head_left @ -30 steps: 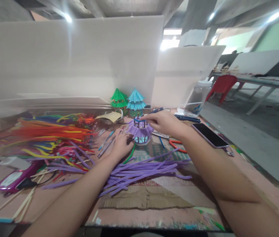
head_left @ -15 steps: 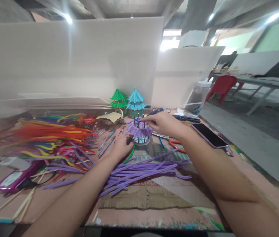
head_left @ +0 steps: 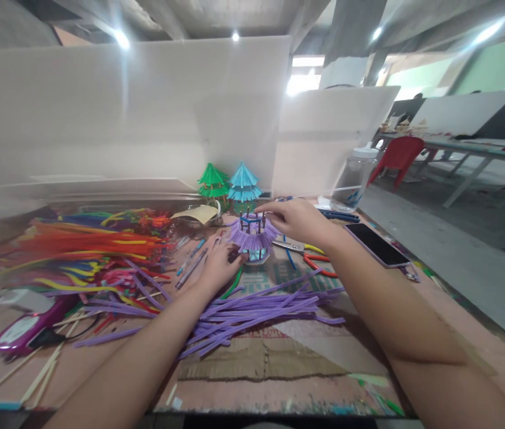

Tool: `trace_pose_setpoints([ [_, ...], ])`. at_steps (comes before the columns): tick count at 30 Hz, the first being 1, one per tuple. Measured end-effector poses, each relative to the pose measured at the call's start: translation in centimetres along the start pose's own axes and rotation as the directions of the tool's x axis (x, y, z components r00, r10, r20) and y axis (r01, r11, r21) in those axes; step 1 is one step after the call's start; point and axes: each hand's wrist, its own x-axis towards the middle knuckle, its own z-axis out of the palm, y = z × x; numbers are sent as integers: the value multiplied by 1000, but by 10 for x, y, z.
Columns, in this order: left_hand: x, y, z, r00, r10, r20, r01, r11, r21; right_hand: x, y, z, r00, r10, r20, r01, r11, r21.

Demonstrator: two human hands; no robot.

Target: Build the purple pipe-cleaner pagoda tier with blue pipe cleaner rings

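A small purple pagoda-like model stands on cardboard, with dark posts and a blue strip around them at its top. My left hand grips its lower left side, fingers bent around the base. My right hand is at the upper right of the model, its index finger reaching the posts and the other fingers curled; whether it pinches anything is too small to tell. Purple pipe cleaners lie in front of the model. Behind it stand a green model and a light blue model.
Scissors and a phone lie to the right, with a clear bottle behind. Orange and multicoloured pipe cleaners, pens and a magenta device are on the left. A white board rises behind.
My right index finger has shifted slightly up from the posts, and more of the blue strip shows. My left fingers have moved a little along the base. The view has shifted slightly.
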Motion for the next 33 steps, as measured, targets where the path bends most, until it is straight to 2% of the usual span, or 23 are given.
trace_pose_setpoints([
  [5,3,9,2,1000,-10,-8,10,998,54,-2,9,-13,999,39,-32,-37,999,40],
  [9,5,10,1,998,-26,-59,31,996,85,-3,13,-20,998,54,-30,-54,999,5],
  [15,9,-15,3,991,-28,-132,36,998,52,-6,14,-24,999,38,-24,-38,999,-4],
  [22,14,-36,10,990,-38,-133,42,999,32,-7,14,-28,999,30,-38,-29,999,17],
  [28,12,-31,7,989,-71,-130,79,995,57,-7,14,-28,999,29,-43,-28,999,26],
  [33,13,-22,-1,996,-71,-56,76,993,90,-7,15,-27,998,31,-45,-31,999,14],
])
